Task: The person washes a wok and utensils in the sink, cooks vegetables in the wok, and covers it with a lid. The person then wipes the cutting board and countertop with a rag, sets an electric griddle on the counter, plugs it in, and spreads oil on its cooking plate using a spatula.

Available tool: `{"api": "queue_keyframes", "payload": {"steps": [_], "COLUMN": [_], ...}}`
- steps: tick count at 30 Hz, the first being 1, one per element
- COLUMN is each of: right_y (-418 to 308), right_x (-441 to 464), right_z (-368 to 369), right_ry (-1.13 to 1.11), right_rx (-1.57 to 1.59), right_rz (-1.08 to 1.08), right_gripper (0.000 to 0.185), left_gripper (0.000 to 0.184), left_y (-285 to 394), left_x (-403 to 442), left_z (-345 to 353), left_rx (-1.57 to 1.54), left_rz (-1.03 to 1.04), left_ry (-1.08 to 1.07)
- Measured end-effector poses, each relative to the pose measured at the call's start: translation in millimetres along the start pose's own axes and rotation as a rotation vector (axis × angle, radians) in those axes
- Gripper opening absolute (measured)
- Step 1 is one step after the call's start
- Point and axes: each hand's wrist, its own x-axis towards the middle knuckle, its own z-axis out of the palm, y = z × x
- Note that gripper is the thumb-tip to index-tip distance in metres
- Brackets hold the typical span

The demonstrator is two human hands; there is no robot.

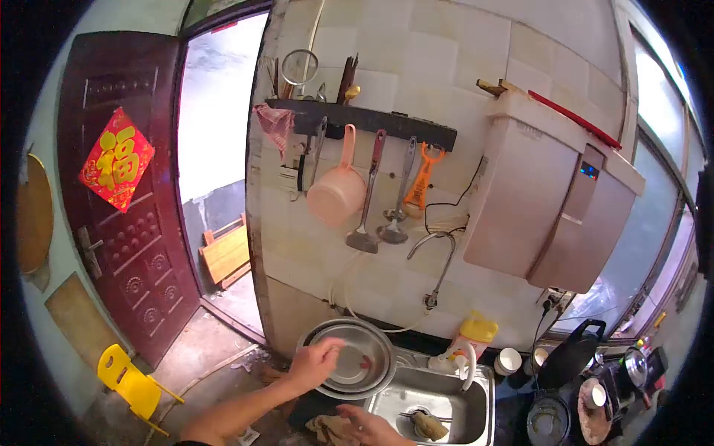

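Observation:
My left hand (314,366) is above the left part of a round metal basin (385,372), its fingers curled in. Whether anything is in those fingers is hidden. A small reddish thing (365,363) shows inside the basin. Lower down, my right hand (372,427) is beside the sink's left edge, with its fingers apart and nothing visible in them. A brownish cloth (327,427) lies just left of that hand. In the steel sink (461,405) rests a brownish-green lump (429,426) near the drain.
A white jug with a yellow top (476,331) stands behind the sink, by the faucet (468,368). Cups (508,361), a black wok (569,360) and a pan (549,422) crowd the right counter. Utensils hang from a rack (364,123). A yellow chair (134,383) is at left.

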Motion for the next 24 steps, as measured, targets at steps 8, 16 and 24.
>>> {"api": "queue_keyframes", "payload": {"steps": [8, 16, 24], "right_y": [-55, -32, -45], "right_x": [106, 272, 328], "right_z": [-134, -283, -312], "right_ry": [0.254, 0.873, 1.086], "right_rx": [-0.341, -0.415, -0.613], "right_rz": [0.153, -0.015, 0.022], "right_gripper": [0.029, 0.032, 0.054], "left_gripper": [0.018, 0.02, 0.015], "left_y": [38, 67, 3], "left_x": [65, 156, 117], "left_z": [7, -35, -47], "left_rx": [0.066, 0.05, 0.024], "left_rz": [0.401, 0.385, 0.308], "left_ry": [-0.116, -0.006, -0.083]}}
